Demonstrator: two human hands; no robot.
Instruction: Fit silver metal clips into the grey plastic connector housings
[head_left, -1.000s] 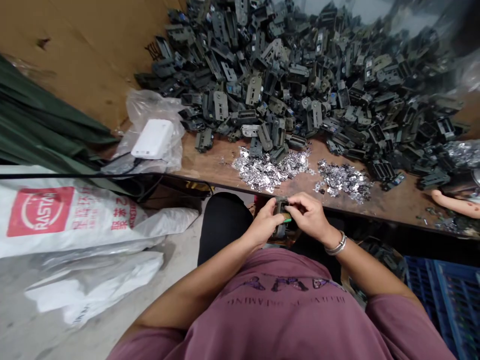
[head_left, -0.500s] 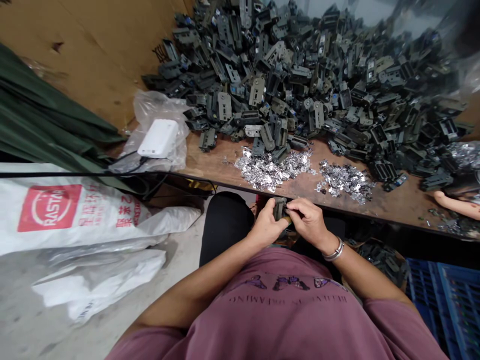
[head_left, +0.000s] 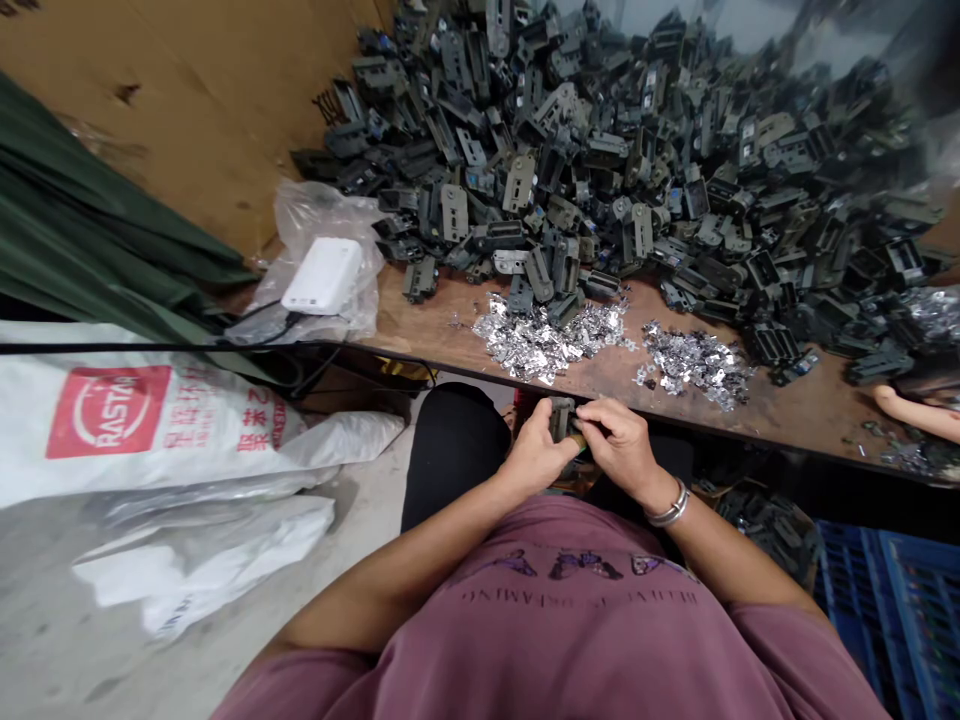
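My left hand [head_left: 538,450] is closed around a dark grey plastic housing [head_left: 562,416], held over my lap just below the table's front edge. My right hand [head_left: 619,440] is pinched at the housing's right side; whatever is between its fingertips is too small to make out. Beyond the hands, two piles of small shiny metal pieces lie on the table: a larger metal pile [head_left: 536,342] and a smaller metal pile [head_left: 697,365]. Behind them rises a big heap of similar dark grey housings [head_left: 600,150].
A white box with cables [head_left: 324,275] sits on clear plastic at the table's left. White printed sacks [head_left: 187,420] lie at the left. Another person's arm [head_left: 919,412] reaches in from the right. Below the wooden table [head_left: 420,325], blue crates [head_left: 892,590] stand at right.
The view has shifted slightly. Both hands stay together at the housing, which shows a little more of its face; my right fingers have moved only slightly.
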